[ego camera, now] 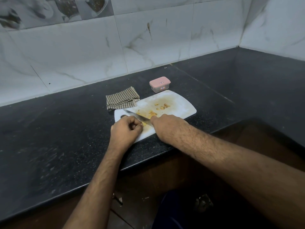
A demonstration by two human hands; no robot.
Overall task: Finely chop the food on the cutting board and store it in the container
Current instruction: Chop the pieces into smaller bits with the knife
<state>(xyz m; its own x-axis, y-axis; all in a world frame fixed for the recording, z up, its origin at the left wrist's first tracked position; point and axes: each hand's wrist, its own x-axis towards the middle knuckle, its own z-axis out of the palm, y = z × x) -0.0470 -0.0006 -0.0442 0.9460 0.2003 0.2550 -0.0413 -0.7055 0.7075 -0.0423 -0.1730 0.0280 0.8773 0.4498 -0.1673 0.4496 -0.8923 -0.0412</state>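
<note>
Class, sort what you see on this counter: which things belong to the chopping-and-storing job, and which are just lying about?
Part of the job:
cutting board
yellowish food pieces
knife, gripped by the right hand
left hand, pinching a piece
pink-lidded container, lid on

Just lying about:
checked cloth beside the board

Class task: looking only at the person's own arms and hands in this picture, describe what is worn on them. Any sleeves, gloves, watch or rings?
Both forearms are bare as far up as the picture shows; no sleeve comes into view. The left hand and the right hand wear no gloves. No watch or bracelet shows at either wrist, and no ring is visible on the parts of the fingers that can be seen. Both forearms are hairy.
</note>
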